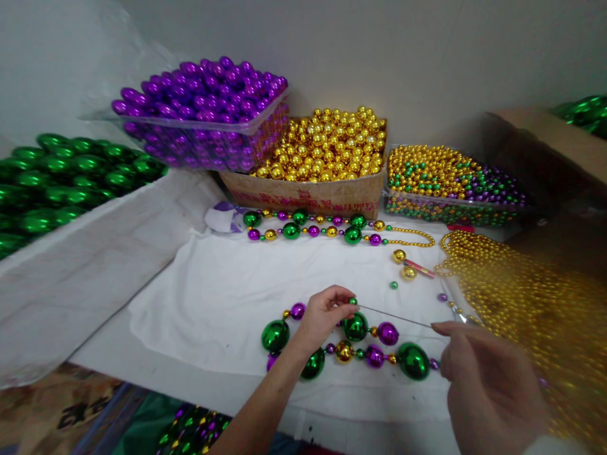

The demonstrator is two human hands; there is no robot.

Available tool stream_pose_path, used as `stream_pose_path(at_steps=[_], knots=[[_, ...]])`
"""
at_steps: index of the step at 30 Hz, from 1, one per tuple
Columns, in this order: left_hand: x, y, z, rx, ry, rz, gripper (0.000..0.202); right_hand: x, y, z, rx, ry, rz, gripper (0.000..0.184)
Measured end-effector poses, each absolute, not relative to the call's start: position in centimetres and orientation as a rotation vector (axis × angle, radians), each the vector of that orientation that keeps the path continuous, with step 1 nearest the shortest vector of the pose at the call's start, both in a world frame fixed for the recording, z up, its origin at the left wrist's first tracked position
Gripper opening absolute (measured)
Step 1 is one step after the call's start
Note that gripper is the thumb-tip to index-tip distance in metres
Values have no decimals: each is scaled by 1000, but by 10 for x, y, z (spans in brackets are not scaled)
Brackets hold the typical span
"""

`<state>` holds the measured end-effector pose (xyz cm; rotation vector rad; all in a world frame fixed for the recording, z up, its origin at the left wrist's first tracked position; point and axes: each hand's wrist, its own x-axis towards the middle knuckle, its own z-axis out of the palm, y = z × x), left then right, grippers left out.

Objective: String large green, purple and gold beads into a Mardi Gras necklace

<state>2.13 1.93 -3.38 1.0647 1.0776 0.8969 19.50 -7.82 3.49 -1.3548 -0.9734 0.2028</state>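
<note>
My left hand (325,314) pinches a small green bead (353,301) at the end of a long thin needle (393,316). My right hand (488,379) is closed on the needle's other end, near the front right. Under both hands a partly strung necklace (360,351) of large green, purple and gold beads lies on a white cloth (222,297). A finished necklace (322,226) of the same colours lies farther back on the cloth.
At the back stand a tray of purple balls (203,114), a cardboard box of gold balls (322,151) and a tray of small mixed beads (446,180). Green balls (61,180) fill a bin at left. Gold bead strands (531,303) pile at right. Loose beads (403,265) lie between.
</note>
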Motion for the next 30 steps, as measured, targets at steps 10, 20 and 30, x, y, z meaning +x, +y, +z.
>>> stream_pose_path(at_steps=[10,20,30], knots=[[22,17,-38,1163,1111,935,20,191,-83,43,-1383,-994,127,6],[23,15,-32,1095,1115,932,21,190,-82,39,-1374,-996,125,8],[38,5,-17,686,1034,1153,37,187,-77,19,-1380,-1060,394,7]])
